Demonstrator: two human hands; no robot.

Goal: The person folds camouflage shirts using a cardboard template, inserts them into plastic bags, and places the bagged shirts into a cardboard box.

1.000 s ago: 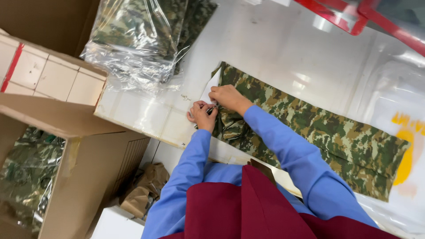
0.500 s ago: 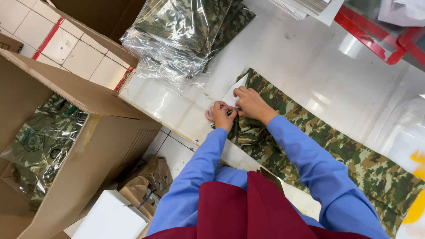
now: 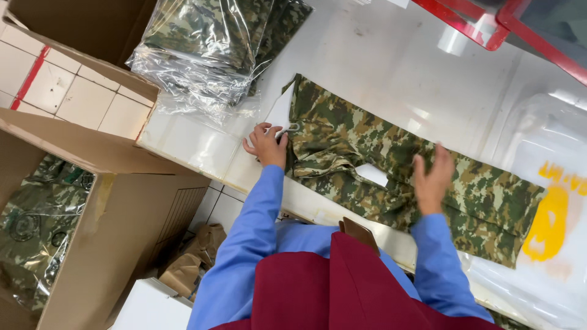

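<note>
Green and brown camouflage trousers (image 3: 391,177) are lying flat across the white bench (image 3: 379,67), running from about ten o'clock down to four o'clock. The left hand (image 3: 266,144) is pressing down on the waist end, with its fingers pinching near a white paper tag (image 3: 280,111). The right hand (image 3: 431,181) is hovering open and blurry over the legs, holding nothing. This looks like the smoothing step, so the next move is probably calling for a flat, gentle sweep along the cloth while the waist is being held down. At eleven o'clock, a pile of bagged camouflage clothes (image 3: 208,49) is sitting on the bench. At eight o'clock, a cardboard box (image 3: 79,183) is standing open.
</note>
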